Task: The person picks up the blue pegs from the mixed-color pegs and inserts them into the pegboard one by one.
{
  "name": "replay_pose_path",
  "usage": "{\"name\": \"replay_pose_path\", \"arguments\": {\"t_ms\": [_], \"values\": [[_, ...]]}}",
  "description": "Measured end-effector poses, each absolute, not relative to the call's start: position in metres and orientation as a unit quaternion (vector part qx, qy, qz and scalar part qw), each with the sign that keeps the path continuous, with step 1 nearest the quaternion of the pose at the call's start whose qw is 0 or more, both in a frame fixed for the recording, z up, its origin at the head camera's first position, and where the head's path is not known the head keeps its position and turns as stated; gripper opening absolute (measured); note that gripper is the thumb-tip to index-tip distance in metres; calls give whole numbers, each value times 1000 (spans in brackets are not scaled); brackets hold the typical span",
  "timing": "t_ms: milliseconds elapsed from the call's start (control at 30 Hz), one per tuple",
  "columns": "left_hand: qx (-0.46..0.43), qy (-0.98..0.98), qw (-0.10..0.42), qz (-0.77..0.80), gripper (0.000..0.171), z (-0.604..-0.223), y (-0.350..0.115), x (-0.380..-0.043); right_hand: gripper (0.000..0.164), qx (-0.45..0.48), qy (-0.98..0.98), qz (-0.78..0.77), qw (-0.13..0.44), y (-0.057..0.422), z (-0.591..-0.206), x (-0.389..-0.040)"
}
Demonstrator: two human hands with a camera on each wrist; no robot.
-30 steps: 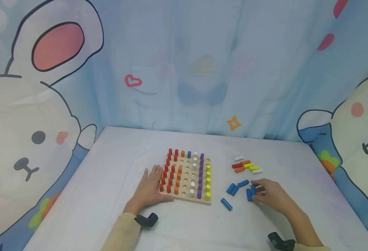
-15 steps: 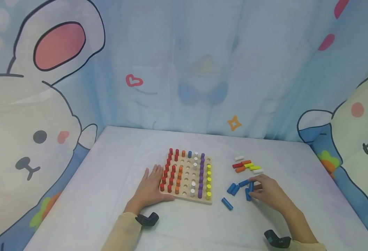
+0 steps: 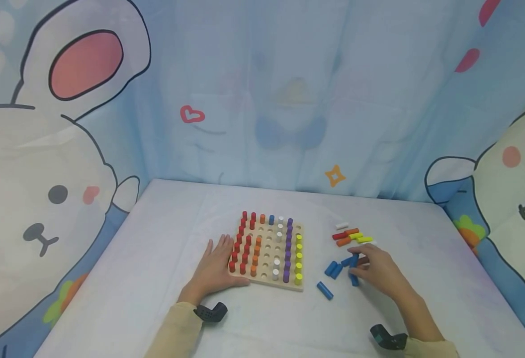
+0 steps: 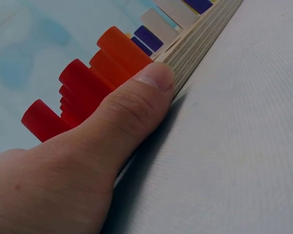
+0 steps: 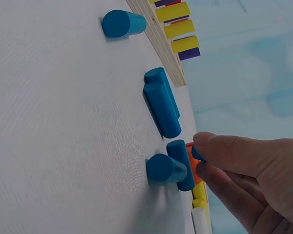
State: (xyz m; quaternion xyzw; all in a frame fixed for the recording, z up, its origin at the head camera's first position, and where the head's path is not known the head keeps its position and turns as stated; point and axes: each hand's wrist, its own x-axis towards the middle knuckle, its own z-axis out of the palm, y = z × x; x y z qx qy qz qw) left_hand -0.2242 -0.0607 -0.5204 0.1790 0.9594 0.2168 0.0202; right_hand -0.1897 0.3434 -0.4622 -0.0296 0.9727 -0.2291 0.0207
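My left hand (image 3: 212, 268) rests at the near left corner of a wooden pegboard (image 3: 285, 286). Its fingers lie straight along the left side, and the thumb (image 4: 132, 107) presses the front edge in the left wrist view. Upright red, orange, blue, white, purple and yellow pegs fill many of the holes. To the right of the board, my right hand (image 3: 381, 271) pinches a blue peg (image 3: 354, 259) between thumb and fingers, above the table. In the right wrist view the fingers mostly hide that peg (image 5: 197, 154). Another blue peg (image 3: 354, 281) lies just beneath it.
Several more blue pegs lie on the white tabletop, among them a lone peg (image 3: 324, 291) and a pair (image 3: 334, 270). Farther back is a loose pile with a red peg (image 3: 340, 235), yellow, orange and white ones. A patterned curtain (image 3: 289, 99) hangs behind the table.
My right hand has moved a little left with the pinched blue peg, which now overlaps the blue peg lying below. My left hand and the pegboard stay in place.
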Motion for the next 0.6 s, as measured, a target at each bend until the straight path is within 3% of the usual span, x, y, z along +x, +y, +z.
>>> {"name": "replay_pose_path", "arguments": {"t_ms": [300, 600], "values": [[182, 958, 19, 219, 122, -523, -61, -225, 18, -42, 973, -219, -57, 332, -460, -200], [184, 959, 15, 216, 122, -523, -62, -225, 26, -95, 972, -199, -78, 312, -446, -215]]}}
